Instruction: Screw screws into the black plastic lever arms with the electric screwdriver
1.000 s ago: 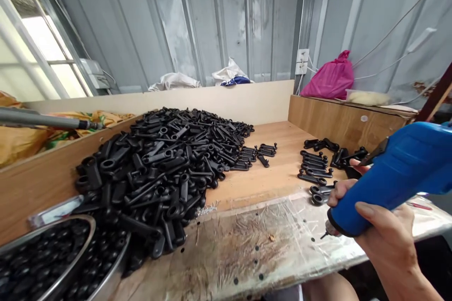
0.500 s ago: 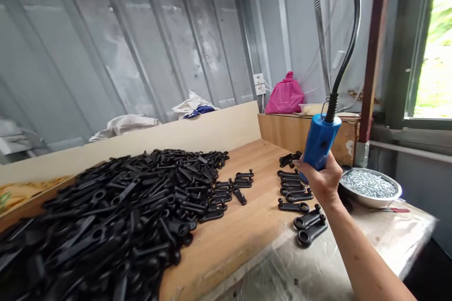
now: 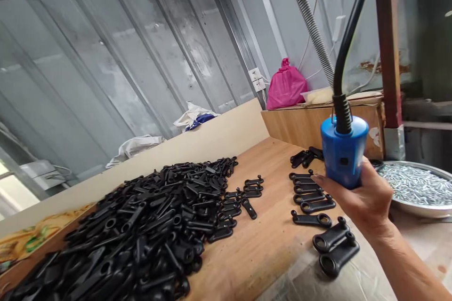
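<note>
My right hand [image 3: 365, 197] is wrapped round a blue electric screwdriver [image 3: 342, 155] with a thick black cable out of its top. Its lower end and bit are hidden behind the hand. Left of and below the hand lie several black crank-shaped parts [image 3: 314, 204], each with a ring at one end and a knob at the other. Two larger-looking ones [image 3: 339, 254] are closest to me, on the clear plastic sheet. A big heap of similar black parts [image 3: 141, 216] covers the left of the wooden table. My left hand is out of view.
A metal bowl [image 3: 420, 188] of small silvery screws or pins stands right of my hand. From above, a coiled spring [image 3: 309, 19] runs down to the screwdriver. A pink bag [image 3: 286, 87] rests on the wooden ledge behind. A low pale board [image 3: 219, 127] edges the table.
The view has tilted and shifted. My right hand and the screwdriver now appear larger and farther right, the tool more upright. The black parts appear to lie as before.
</note>
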